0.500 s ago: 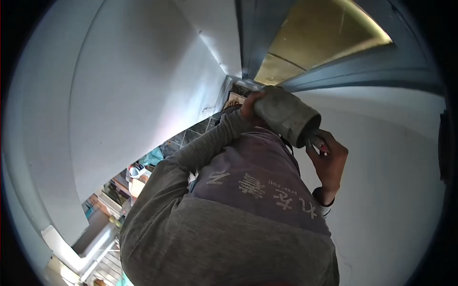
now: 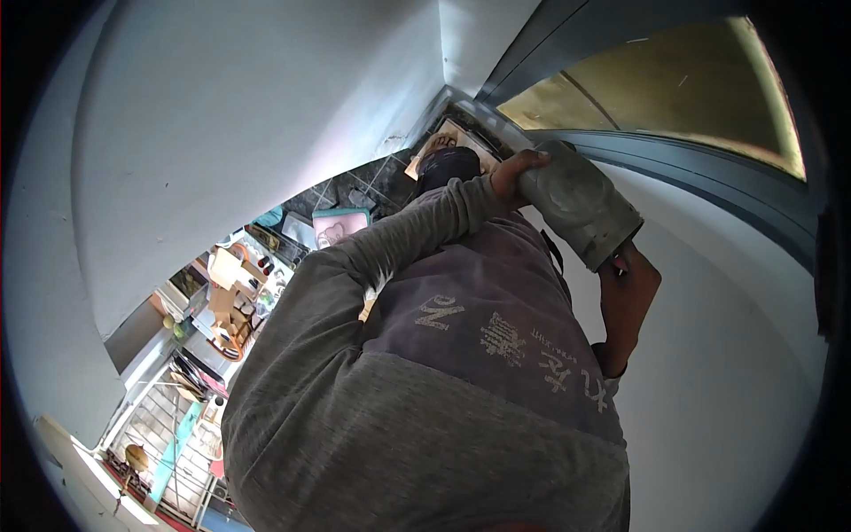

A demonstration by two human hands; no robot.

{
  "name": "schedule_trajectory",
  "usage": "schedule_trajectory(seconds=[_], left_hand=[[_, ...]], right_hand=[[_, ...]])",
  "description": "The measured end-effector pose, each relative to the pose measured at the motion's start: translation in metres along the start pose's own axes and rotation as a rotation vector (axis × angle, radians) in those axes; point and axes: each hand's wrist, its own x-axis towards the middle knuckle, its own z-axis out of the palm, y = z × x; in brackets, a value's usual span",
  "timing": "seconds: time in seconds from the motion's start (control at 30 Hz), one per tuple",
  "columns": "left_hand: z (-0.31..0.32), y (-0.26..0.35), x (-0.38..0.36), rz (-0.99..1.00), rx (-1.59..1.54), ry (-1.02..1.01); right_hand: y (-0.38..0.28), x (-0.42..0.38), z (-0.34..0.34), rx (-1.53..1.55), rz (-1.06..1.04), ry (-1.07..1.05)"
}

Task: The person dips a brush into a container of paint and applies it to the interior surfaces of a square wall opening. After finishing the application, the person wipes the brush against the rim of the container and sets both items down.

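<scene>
A dull grey, dirty-looking hollow cylinder (image 2: pixel 576 199), like a short wide pipe or can, is held in front of my body, tilted down to the right. My left hand (image 2: pixel 517 176) is closed on its upper left end, thumb on top. At its lower right end, my right hand (image 2: pixel 631 284) is closed around a small tool (image 2: pixel 620 262). Only a bit of red and a pale part show between the fingers. The cylinder's edge hides the tool's far end, and whether it touches the inside cannot be seen.
White walls (image 2: pixel 266 151) stand close on both sides. Above right is a blue-grey frame (image 2: pixel 656 146) around a yellowish pane (image 2: pixel 683 80). Far below at left lie dark floor tiles (image 2: pixel 390 182), a pink box (image 2: pixel 341 226), cardboard boxes (image 2: pixel 229 270) and a metal rack (image 2: pixel 164 443).
The view has shifted, showing more floor and clutter at left. The cylinder has turned so its open mouth faces away, and my right hand and its tool have moved closer under the rim.
</scene>
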Motion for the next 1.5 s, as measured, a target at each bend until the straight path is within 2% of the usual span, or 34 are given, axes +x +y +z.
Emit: schedule_trajectory(seconds=[0.13,0.23,0.33,0.43,0.53,0.67,0.8,0.9,1.0,1.07,1.13,1.2,1.3,1.4,1.43,1.5], left_hand=[[-0.014,-0.005,0.003,0.032,-0.031,0.018],[-0.017,0.002,0.0,0.002,-0.04,0.091],[-0.017,0.001,0.004,0.01,-0.052,0.057],[-0.017,-0.002,0.007,-0.016,-0.118,-0.003],[-0.007,0.001,0.009,-0.02,0.019,0.061],[-0.011,-0.004,0.018,-0.106,-0.065,0.006],[-0.009,-0.004,0.033,-0.217,-0.13,-0.118],[-0.018,0.004,0.034,-0.344,-0.042,-0.079],[-0.02,0.015,0.036,-0.411,0.052,-0.033],[-0.028,0.006,0.045,-0.428,0.066,-0.021],[-0.03,-0.004,0.048,-0.398,0.094,0.003],[-0.031,-0.005,0.055,-0.322,0.17,0.026],[-0.038,0.006,0.05,-0.309,0.112,-0.057],[-0.036,0.019,0.038,-0.31,0.039,0.002],[-0.031,0.019,0.04,-0.26,0.068,0.025],[-0.024,0.021,0.04,-0.209,0.061,-0.02]], right_hand=[[-0.01,0.001,-0.011,0.022,-0.052,0.071],[-0.025,0.003,-0.019,0.234,-0.031,0.182],[-0.014,-0.006,-0.026,0.406,0.055,0.304],[0.001,-0.017,-0.022,0.665,0.226,0.301],[0.01,-0.027,-0.005,0.776,0.235,0.392],[0.002,-0.037,0.008,0.872,0.284,0.604],[0.007,-0.051,0.008,0.977,0.42,0.607],[0.013,-0.062,0.033,1.098,0.408,0.672],[0.012,-0.058,0.044,1.197,0.365,0.696],[0.018,-0.06,0.042,1.227,0.407,0.706],[0.023,-0.066,0.041,1.287,0.453,0.731],[0.03,-0.065,0.045,1.374,0.392,0.74],[0.017,-0.061,0.05,1.478,0.423,0.778],[0.006,-0.062,0.047,1.552,0.387,0.761],[0.012,-0.064,0.049,1.679,0.362,0.751],[0.011,-0.06,0.047,1.669,0.348,0.771]])
